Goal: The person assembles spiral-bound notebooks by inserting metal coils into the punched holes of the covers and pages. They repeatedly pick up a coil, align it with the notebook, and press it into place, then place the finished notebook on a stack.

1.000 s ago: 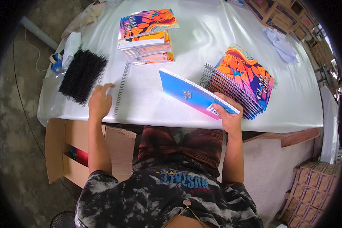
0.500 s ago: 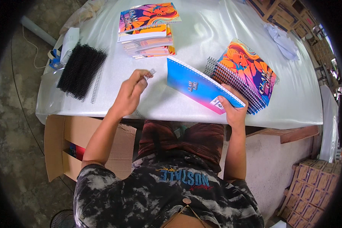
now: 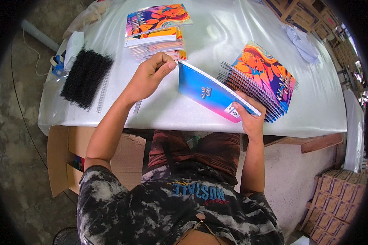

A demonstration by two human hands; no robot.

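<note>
My right hand (image 3: 251, 112) grips a blue and pink unbound notebook (image 3: 208, 90) by its near right corner, thumb on top. A row of punched holes runs along its upper edge. At the far left corner of that edge, my left hand (image 3: 154, 73) is closed in a pinch on a thin wire spiral coil. Most of the coil is hidden by the hand and forearm; what looks like its tail (image 3: 138, 106) shows below the wrist. Right of the notebook lies a stack of coil-bound notebooks (image 3: 265, 77) with bright illustrated covers.
A pile of black spiral coils (image 3: 86, 79) lies at the left, with a pale loose coil (image 3: 103, 92) beside it. Unbound notebooks (image 3: 157, 20) are stacked at the back. An open cardboard box (image 3: 126, 159) stands below the table edge. Crumpled paper (image 3: 300, 44) lies far right.
My left hand has moved up and right, bringing the coil from a short distance away to the notebook's far left corner. The right hand and notebook have barely moved.
</note>
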